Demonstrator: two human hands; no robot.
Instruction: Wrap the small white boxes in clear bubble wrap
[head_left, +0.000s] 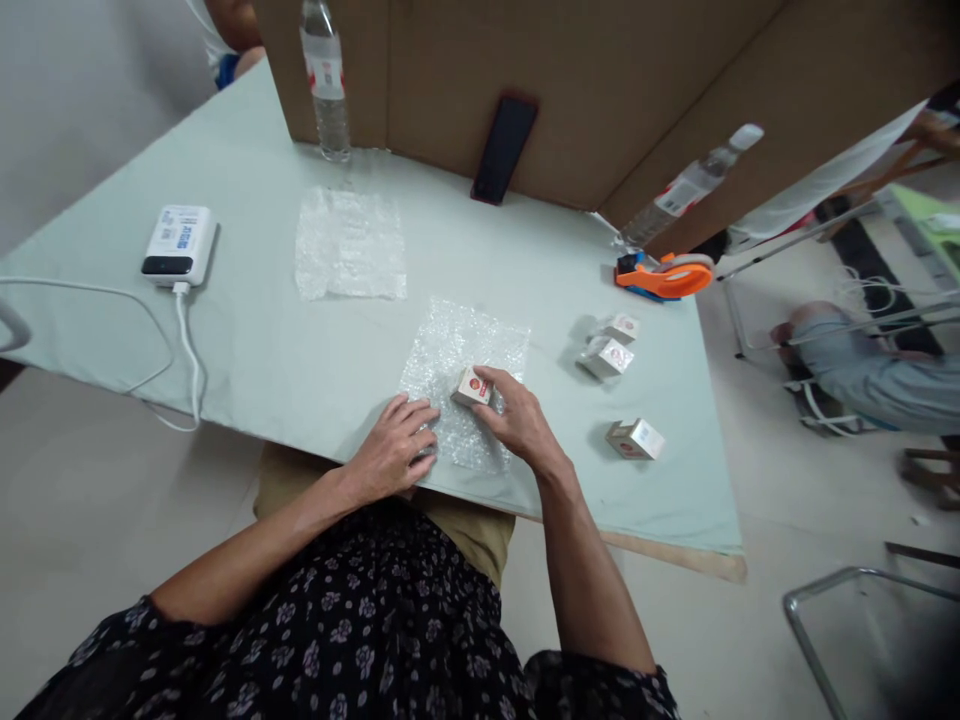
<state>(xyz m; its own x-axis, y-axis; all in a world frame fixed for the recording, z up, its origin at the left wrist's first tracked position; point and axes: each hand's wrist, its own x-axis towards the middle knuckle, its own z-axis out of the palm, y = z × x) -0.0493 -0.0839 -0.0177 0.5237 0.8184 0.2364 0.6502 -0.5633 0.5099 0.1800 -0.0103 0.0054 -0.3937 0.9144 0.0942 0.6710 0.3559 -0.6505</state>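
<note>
A sheet of bubble wrap [480, 335] lies flat near the table's front edge. On it rests a small white box [466, 388] with a red round mark. My right hand [517, 415] grips this box, thumb on the near side and fingers on the far side. My left hand [397, 440] lies on the left edge of the sheet, its fingers spread and slightly bent, holding nothing. To the right stands another small box [636, 439]. Beyond it sit two boxes in clear wrapping, one nearer [607, 358] and one farther [622, 327].
A second bubble wrap sheet [350, 245] lies farther back. A white power bank [180, 243] with a cable sits left. An orange tape dispenser [664, 277] stands at the right edge. Water bottles [328, 90] [686, 190] and a phone [504, 148] stand against a cardboard screen [442, 70].
</note>
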